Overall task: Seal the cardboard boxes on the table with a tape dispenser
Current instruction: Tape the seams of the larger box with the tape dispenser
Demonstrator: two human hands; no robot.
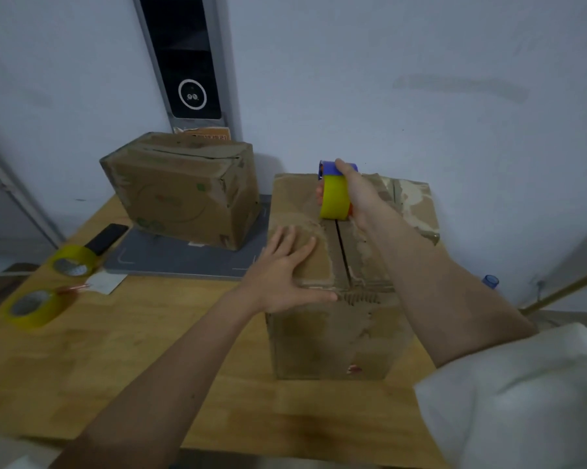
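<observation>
Packing station: wooden table (123, 360), spare tape rolls (35, 308), worn boxes (184, 191).

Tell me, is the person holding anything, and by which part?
The right hand grips the tape dispenser around its body, beside the yellow roll. The left hand holds nothing; it presses flat on the box.

Gap between boxes (184, 187) (336, 265) — passable.

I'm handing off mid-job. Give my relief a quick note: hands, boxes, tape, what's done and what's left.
Right hand grips the tape dispenser at the far end of the near box top.
Left hand lies flat on its left flap.
Centre seam looks untaped: pull toward you.
Far box sits on the grey mat, its top seam apparently open too.
Two spare tape rolls lie at the table's left.
</observation>
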